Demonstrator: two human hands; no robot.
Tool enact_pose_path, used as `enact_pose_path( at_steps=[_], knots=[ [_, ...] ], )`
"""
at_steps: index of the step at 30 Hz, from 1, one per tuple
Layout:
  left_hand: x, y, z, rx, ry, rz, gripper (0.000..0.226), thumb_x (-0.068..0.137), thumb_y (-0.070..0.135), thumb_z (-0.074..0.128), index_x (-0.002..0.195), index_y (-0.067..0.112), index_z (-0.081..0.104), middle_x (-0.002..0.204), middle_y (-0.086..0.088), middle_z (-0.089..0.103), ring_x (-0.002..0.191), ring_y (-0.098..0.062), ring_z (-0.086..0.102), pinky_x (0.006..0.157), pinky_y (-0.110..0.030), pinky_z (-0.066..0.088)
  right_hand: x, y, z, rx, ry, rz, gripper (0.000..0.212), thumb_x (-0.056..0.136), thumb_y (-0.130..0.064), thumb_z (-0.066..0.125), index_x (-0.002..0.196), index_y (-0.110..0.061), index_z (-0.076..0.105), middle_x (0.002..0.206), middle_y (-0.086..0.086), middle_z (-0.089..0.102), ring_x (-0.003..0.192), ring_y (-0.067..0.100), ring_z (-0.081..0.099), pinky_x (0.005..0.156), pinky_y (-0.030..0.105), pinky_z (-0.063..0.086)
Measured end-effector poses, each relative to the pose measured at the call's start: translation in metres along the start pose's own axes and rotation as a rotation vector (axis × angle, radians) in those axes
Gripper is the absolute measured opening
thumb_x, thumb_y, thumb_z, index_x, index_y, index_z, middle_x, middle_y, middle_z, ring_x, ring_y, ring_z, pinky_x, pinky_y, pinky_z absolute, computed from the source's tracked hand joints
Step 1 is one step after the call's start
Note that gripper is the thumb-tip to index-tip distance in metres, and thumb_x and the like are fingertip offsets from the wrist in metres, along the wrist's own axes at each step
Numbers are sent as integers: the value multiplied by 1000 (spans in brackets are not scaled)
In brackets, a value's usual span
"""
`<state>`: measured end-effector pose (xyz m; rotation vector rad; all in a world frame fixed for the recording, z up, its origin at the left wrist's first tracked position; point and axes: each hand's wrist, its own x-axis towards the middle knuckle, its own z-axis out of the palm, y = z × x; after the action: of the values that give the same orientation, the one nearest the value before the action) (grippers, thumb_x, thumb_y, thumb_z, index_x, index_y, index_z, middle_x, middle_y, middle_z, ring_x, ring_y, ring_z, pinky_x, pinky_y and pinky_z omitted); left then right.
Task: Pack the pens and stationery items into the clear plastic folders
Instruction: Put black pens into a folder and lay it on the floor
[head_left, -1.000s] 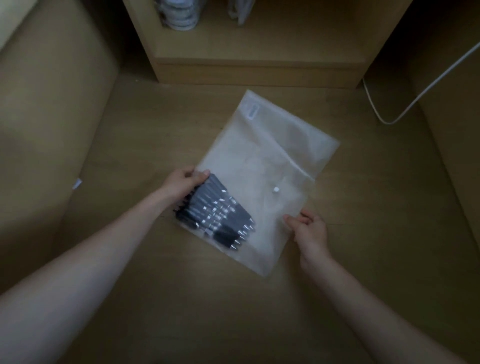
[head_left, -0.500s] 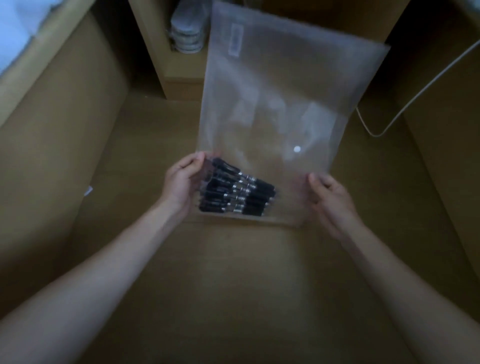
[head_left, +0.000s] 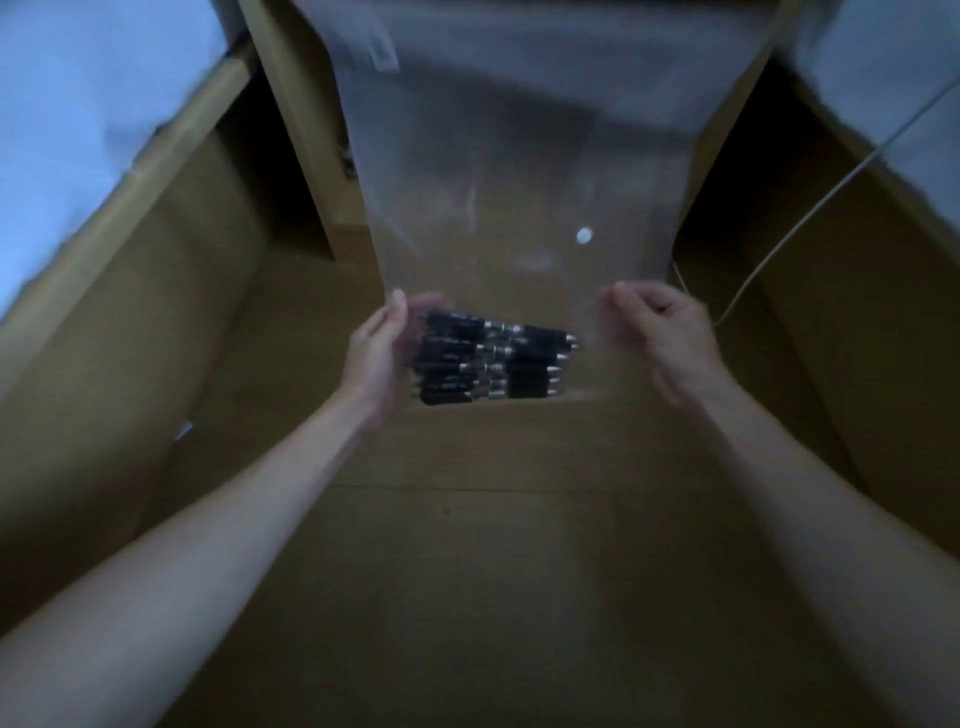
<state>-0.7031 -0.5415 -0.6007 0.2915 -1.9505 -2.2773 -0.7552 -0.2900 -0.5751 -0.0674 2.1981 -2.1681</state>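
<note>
Head view, dim light, frame blurred. Clear folder (head_left: 524, 171) is held upright in the centre of the frame, lifted off the wooden floor (head_left: 478, 571); its top runs out of the upper edge. White snap button (head_left: 584, 235) sits right of centre on the folder. A bundle of black pens (head_left: 493, 364) lies crosswise inside the folder at its bottom, centre of frame, tips pointing right.

Left hand (head_left: 376, 358) grips the folder's lower left edge, thumb on the near face, fingers behind, just beside the pens' left ends. Right hand (head_left: 670, 338) pinches the lower right edge with curled fingers.

White cable (head_left: 810, 208) runs diagonally at the right of the frame. Wooden shelf unit (head_left: 291, 140) stands behind the folder, upper centre.
</note>
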Motion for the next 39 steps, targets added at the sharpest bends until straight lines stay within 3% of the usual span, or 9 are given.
enact_pose_path(
  at_steps=[6, 9, 12, 15, 18, 24, 29, 34, 39],
  knots=[
    [5, -14, 1, 33, -17, -87, 28, 99, 33, 40, 106, 22, 65, 106, 3, 72, 99, -15, 66, 82, -32, 50, 10, 14, -1, -19, 12, 74, 9, 90, -17, 61, 87, -16, 70, 83, -1, 73, 82, 13, 70, 81, 33, 56],
    [-4, -10, 6, 18, -70, -23, 27, 86, 36, 55, 107, 22, 64, 108, 2, 71, 104, -19, 66, 77, -30, 53, 3, 6, -5, 43, 27, 55, 12, 91, -16, 58, 96, -10, 67, 85, 0, 71, 79, 8, 69, 74, 25, 55],
    [-8, -5, 9, 22, -5, 75, 21, 81, 28, 61, 98, 16, 67, 92, 4, 74, 88, -13, 69, 67, -25, 54, -3, 0, -14, 73, -48, 32, 8, 86, -16, 61, 90, -13, 67, 83, -4, 71, 78, 6, 68, 72, 21, 56],
    [-5, -6, 3, 60, 84, -8, 8, 85, 20, 64, 88, 16, 69, 80, 4, 74, 76, -12, 67, 66, -27, 52, -12, 9, -16, -189, -284, 172, 19, 77, -14, 69, 95, -21, 68, 89, -13, 72, 83, 1, 67, 67, 13, 52],
    [-8, -12, -4, 106, 56, -51, 10, 82, 23, 65, 83, 14, 69, 70, 6, 72, 64, -7, 64, 56, -21, 49, -15, 17, -12, -246, -327, 223, 27, 79, -10, 69, 106, -15, 67, 96, -8, 70, 83, -1, 66, 67, 11, 50],
    [-16, -16, -7, 5, -1, -175, 9, 89, 12, 58, 93, 7, 64, 71, 4, 72, 62, -5, 66, 57, -16, 52, -18, 22, -7, -152, -240, 221, 18, 76, -5, 71, 88, -19, 73, 90, 2, 75, 92, 25, 66, 89, 42, 47],
    [-16, -21, -12, 18, -20, -310, 18, 90, 23, 57, 99, 10, 65, 99, -8, 70, 81, -15, 67, 70, -22, 53, -19, 23, -10, -153, -234, 210, 16, 78, -8, 71, 84, -22, 73, 84, -6, 75, 81, 14, 64, 73, 29, 44],
    [-17, -25, -10, 61, -50, -316, 19, 89, 18, 60, 98, 3, 65, 92, -11, 67, 84, -22, 63, 73, -24, 53, -18, 24, -9, -73, -196, 184, 16, 81, 2, 66, 89, -12, 69, 70, -12, 72, 63, -4, 64, 51, 7, 42],
    [-20, -21, -9, 80, -34, -281, 10, 87, 6, 60, 78, 8, 65, 67, 3, 68, 65, -10, 63, 63, -18, 52, -16, 25, -16, -72, -247, 202, 16, 79, -3, 67, 89, -16, 71, 82, -8, 74, 80, 3, 68, 71, 16, 51]
  ],
)
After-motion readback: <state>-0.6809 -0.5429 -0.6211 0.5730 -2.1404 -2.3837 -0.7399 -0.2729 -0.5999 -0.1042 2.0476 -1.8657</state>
